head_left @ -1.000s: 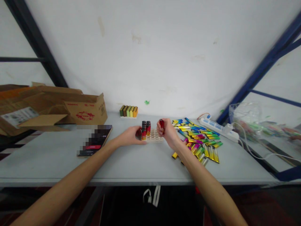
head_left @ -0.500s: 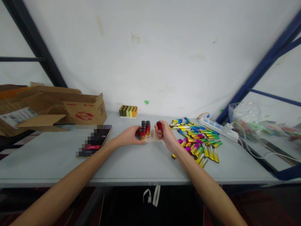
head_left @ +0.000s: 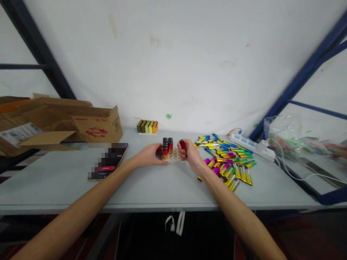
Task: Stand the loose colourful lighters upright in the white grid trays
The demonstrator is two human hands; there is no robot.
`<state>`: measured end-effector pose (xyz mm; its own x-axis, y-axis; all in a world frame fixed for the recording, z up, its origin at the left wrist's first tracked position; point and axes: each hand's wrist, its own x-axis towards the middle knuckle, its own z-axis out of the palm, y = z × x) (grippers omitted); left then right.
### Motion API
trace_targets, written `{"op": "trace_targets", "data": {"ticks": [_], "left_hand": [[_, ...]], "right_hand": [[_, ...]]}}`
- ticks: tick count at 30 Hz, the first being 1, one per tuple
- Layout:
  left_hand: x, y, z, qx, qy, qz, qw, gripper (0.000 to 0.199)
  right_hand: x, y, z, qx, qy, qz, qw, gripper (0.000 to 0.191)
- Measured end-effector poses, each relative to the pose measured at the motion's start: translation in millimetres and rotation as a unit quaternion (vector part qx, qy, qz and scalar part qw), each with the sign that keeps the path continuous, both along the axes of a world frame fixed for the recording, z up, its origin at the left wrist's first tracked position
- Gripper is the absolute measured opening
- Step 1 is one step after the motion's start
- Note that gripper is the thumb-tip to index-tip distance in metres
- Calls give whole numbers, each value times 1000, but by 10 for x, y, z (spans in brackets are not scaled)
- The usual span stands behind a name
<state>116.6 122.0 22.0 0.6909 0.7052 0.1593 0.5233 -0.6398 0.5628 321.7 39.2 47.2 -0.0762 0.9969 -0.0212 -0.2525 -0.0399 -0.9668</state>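
Note:
A pale tray with round holes (head_left: 175, 156) lies on the table, with several red lighters with black tops (head_left: 165, 151) upright in its left part. My left hand (head_left: 150, 154) curves round the tray's left end, fingers and thumb gripping it beside the lighters. Above the tray's right part, my right hand (head_left: 189, 153) is closed on a red lighter (head_left: 183, 147). Just right of that hand spreads a loose pile of shiny multicoloured lighters (head_left: 225, 166).
A filled tray of green, brown and yellow lighters (head_left: 147, 127) stands by the wall. Cardboard boxes (head_left: 97, 126) and a dark phone-like screen (head_left: 111, 162) are at the left. A white power strip (head_left: 252, 145) with a cable and a plastic bag (head_left: 284, 130) are at the right.
My right hand, with the red lighter in it, has shifted very slightly left over the tray. My left hand keeps its place at the tray's left end.

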Motion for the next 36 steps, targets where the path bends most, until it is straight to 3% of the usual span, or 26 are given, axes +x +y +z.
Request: {"op": "trace_targets", "data": {"ticks": [5,9,16,21,31,36], "left_hand": [[-5,-8,9,-5,-2,-2,1000,63],[-4,-17,16,-16,-18,-9,1000,65],[1,-14,6,-33,-48,-7,998,69],[0,-17,11,-23,-41,-10,999,69],[0,-38,23,-12,-27,-9,1000,67],[5,-46,32,-13,-32,-11,999,65]], "right_hand": [[26,30,-33,42,2,-15,999,51],[72,39,-43,108,-68,-37,991,47],[126,78,-160,180,-213,-120,953,37],[116,67,-217,205,-296,-129,924,37],[68,88,-278,193,-185,-106,958,46],[43,50,-324,194,-217,-91,952,46]]}}
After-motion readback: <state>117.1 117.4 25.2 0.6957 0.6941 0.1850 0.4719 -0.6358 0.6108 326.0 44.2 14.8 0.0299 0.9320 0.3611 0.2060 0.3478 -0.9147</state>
